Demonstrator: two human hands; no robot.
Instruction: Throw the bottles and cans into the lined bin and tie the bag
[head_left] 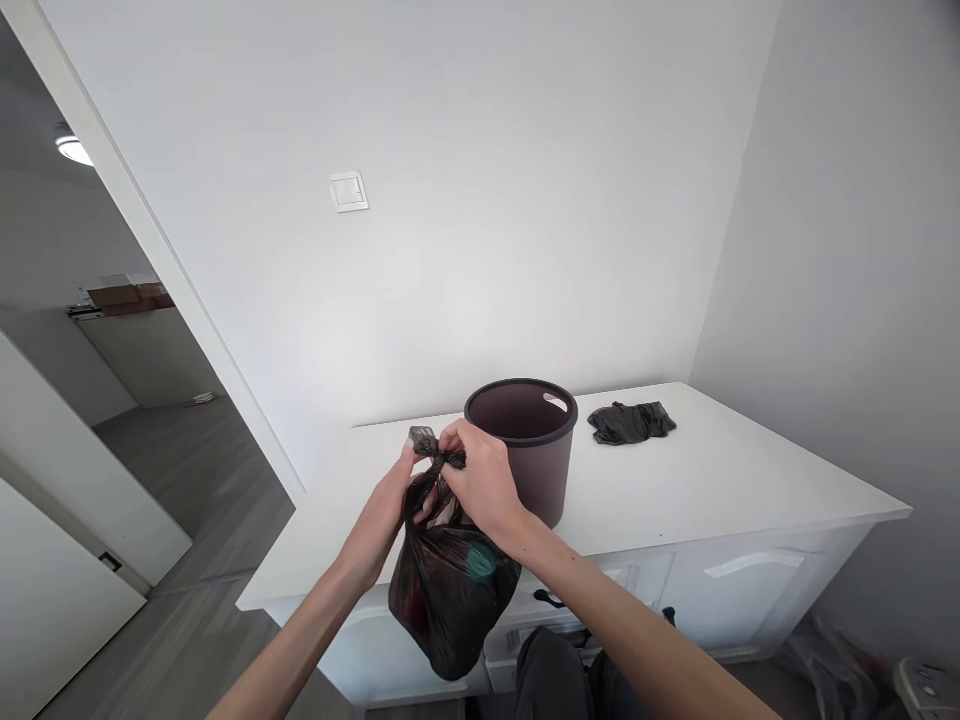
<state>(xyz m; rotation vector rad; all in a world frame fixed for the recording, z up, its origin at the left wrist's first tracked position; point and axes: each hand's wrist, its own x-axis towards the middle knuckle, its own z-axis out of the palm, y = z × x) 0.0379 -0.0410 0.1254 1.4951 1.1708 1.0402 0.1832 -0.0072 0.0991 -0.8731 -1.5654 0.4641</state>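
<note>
A filled black plastic garbage bag (454, 600) hangs from both hands in front of the cabinet's edge, with a greenish item showing through its thin side. My left hand (386, 515) pinches the bag's gathered neck from the left. From the right, my right hand (484, 475) is closed on a twisted end of the same neck, where a knot shows between the hands. Just behind my right hand stands a dark purple-brown trash bin (536, 470) with a black rim and a cut-out handle. The bin is upright, and no liner shows over its rim.
A folded black plastic bag (632, 422) lies right of the bin on the white cabinet top (720, 480). Black drawer handles (549, 598) stick out in front. A doorway opens at left, and clear plastic (832, 665) lies on the floor at right.
</note>
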